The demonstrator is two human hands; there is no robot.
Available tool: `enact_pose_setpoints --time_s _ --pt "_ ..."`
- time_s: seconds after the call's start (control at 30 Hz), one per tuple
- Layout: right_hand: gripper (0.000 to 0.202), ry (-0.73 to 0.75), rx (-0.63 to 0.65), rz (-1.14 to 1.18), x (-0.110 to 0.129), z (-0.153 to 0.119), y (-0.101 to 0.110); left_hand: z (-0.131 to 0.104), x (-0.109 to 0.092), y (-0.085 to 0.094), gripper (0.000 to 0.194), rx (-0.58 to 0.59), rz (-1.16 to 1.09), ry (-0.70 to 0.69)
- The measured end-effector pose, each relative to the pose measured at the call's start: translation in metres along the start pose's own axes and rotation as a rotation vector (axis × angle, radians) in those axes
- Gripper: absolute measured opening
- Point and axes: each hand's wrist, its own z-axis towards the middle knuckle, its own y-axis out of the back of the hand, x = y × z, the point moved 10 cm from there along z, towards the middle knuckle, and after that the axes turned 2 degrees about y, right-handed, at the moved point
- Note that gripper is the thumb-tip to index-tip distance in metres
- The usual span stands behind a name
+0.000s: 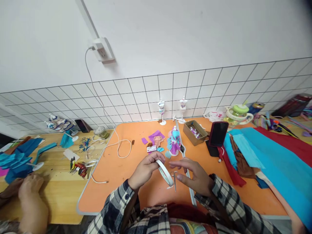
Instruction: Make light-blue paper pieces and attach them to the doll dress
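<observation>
My left hand (pixel 145 170) grips a roll of white tape (pixel 165 174) by its upper rim, thumb and fingers closed on it. A short loose end shows at the roll's lower edge. To the right, my right hand (pixel 193 175) is open, its thumb and fingers apart and pointing at the roll. Small scissors (pixel 175 182) show between the roll and my right thumb; whether they touch the hand I cannot tell. Beyond my hands stands a miniature dress form (pixel 174 143) dressed in teal and purple. Purple scraps (pixel 156 136) and a small white label (pixel 151 149) lie left of it.
Two white mini dress forms (pixel 161 112) (pixel 182 110) stand by the wall. A cardboard box (pixel 195 133), a phone on a stand (pixel 218 135) and coloured sheets (pixel 275 156) are at right. A white cable (pixel 104 149) crosses the left side. Another person's hands (pixel 30 187) rest far left.
</observation>
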Motion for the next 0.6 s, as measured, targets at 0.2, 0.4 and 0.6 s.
enact_pose_setpoints --time_s 0.2,0.4,0.6 --pt "0.016 -0.101 -0.059 -0.035 0.001 0.004 0.007 0.018 -0.009 0.002 0.015 -0.146 -0.141 -0.044" --pt "0.016 -0.126 -0.076 -0.103 0.002 0.01 0.021 0.014 -0.03 -0.019 0.021 0.185 0.118 -0.103" --pt "0.025 -0.11 -0.139 -0.054 0.014 0.01 0.033 0.019 -0.039 -0.019 0.033 0.185 0.018 -0.108"
